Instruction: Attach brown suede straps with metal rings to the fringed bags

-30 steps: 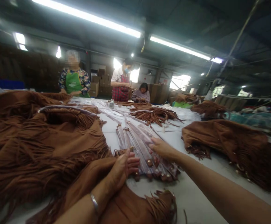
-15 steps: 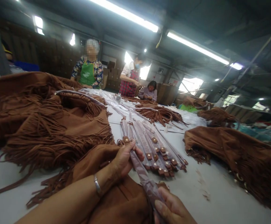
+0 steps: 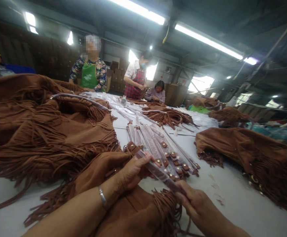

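Observation:
A brown strap in a clear plastic sleeve (image 3: 161,173) stretches slantwise between my two hands. My left hand (image 3: 136,169) is closed around it near its upper end, where a brown tab with a metal stud (image 3: 132,147) sticks out. Lower down, my right hand (image 3: 191,199) grips the same strap in its closed fingers. Beneath my arms lies a brown fringed suede bag (image 3: 126,210), partly hidden by them. Just beyond my hands, a bundle of similar plastic-wrapped straps (image 3: 155,141) with studded tabs rests on the white table (image 3: 207,204).
A large heap of brown fringed suede (image 3: 66,131) fills the left side. Another fringed piece (image 3: 237,148) lies on the right. Loose brown fringe (image 3: 170,117) and clear plastic (image 3: 104,96) are farther back. Several people, one in a green apron (image 3: 89,75), are across the table.
My right hand has moved up and to the right, turning the strap to a flatter slant. The bag's fringe now shows below it. My left hand keeps its hold, and the view shifts slightly.

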Motion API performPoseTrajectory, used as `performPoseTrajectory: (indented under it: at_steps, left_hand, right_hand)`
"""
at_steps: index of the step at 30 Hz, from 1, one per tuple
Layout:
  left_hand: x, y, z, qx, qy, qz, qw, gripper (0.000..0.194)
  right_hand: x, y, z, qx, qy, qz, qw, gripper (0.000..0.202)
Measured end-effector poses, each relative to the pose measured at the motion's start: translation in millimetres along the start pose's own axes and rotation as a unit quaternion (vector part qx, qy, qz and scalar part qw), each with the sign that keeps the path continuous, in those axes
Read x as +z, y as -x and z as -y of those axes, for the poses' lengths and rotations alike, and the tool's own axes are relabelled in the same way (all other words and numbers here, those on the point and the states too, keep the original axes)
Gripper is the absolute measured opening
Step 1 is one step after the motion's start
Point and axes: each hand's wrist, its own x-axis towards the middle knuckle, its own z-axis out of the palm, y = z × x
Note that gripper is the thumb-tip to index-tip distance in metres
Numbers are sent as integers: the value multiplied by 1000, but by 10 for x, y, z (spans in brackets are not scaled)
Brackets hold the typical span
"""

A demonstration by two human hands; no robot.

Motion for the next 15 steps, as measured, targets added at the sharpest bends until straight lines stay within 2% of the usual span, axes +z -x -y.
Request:
performPoseTrajectory:
  at_steps: [3,6,9,13,15]
  left_hand:
    - [23,-1,5,20,-40,2,999,38]
    - [66,0,-22,54,-83,-14,995,38]
    - [97,31,-52,69,-113,-14,991,37]
    - [101,108,-18,25,-86,112,990,34]
    - [91,133,23,1,-68,159,985,31]
  right_hand:
    - [-50,-96,-205,-41,125,-38,991,28]
    - [-77,-186,-240,-56,172,-74,981,30]
    - [-185,-271,-60,-49,109,-108,987,28]
    - [-390,-489,324,-39,-60,-102,992,34]
    - [-426,-658,490,-53,-122,-76,988,40]
